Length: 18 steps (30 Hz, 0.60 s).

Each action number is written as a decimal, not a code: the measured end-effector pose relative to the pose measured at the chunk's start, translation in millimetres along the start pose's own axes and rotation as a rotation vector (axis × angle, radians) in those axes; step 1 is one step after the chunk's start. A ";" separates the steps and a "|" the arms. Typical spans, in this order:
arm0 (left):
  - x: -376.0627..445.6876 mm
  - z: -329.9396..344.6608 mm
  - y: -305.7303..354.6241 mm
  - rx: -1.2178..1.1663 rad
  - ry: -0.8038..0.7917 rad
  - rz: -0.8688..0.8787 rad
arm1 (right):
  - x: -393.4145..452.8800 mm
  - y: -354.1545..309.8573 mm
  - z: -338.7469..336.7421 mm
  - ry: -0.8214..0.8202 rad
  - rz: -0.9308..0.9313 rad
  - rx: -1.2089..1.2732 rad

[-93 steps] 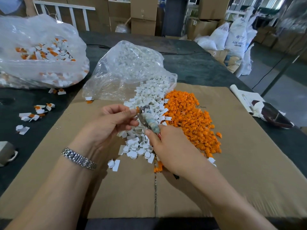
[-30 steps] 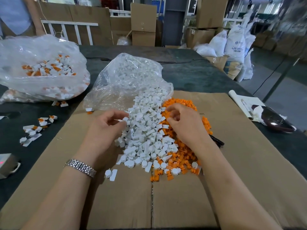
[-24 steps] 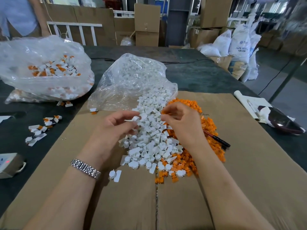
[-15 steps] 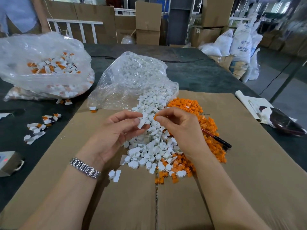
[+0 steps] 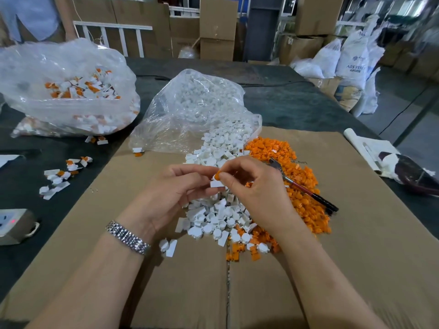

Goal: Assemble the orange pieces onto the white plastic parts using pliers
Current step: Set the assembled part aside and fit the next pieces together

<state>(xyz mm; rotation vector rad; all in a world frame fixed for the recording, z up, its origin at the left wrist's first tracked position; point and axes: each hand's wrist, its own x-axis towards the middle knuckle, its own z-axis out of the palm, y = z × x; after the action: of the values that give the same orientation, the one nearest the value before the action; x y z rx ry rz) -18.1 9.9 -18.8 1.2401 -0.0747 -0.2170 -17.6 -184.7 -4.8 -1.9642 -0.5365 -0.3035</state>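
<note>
At centre frame, just above the heap, I have the white part (image 5: 216, 184) pinched in my left hand (image 5: 175, 195), thumb and forefinger curled round it, its long axis running roughly left to right across the picture. Directly on top of it sits the orange piece (image 5: 217, 175), nipped between the thumb and forefinger of my right hand (image 5: 256, 193); the two pieces are touching or very nearly so, and I cannot tell whether the orange one is seated yet. It lies above the white part and comes at it from the right, so I judge the next push goes down and slightly leftward.

Both hands are lifted clear of the cardboard (image 5: 356, 233), knuckles up, wrists angling in from the lower corners.

My pliers (image 5: 306, 188) lie unheld just right of my right hand, across the orange pile (image 5: 306, 186), so that hand is nearer to them for the squeeze. The white pile (image 5: 221, 214) spreads below my fingers, spilling from a clear bag (image 5: 190, 108). Finished pieces fill another bag (image 5: 69, 91) at upper left.
</note>
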 end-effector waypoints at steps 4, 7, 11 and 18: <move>-3.4 0.8 2.0 0.111 -0.048 0.035 | -0.3 0.1 -1.3 0.003 0.027 0.032; -5.5 3.4 4.8 0.216 -0.016 0.088 | 0.6 -0.4 -2.7 0.000 0.075 0.097; -8.7 3.6 7.6 0.239 -0.077 0.091 | 1.8 -0.2 -6.4 0.013 0.121 0.195; -4.1 3.3 2.1 0.199 -0.043 0.145 | 1.2 -2.8 -5.1 -0.018 0.091 0.253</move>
<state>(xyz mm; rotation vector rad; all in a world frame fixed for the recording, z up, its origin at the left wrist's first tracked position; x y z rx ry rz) -22.4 8.3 -15.5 1.4222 -0.2271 -0.1117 -17.8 -188.0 0.2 -1.7416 -0.4717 -0.1525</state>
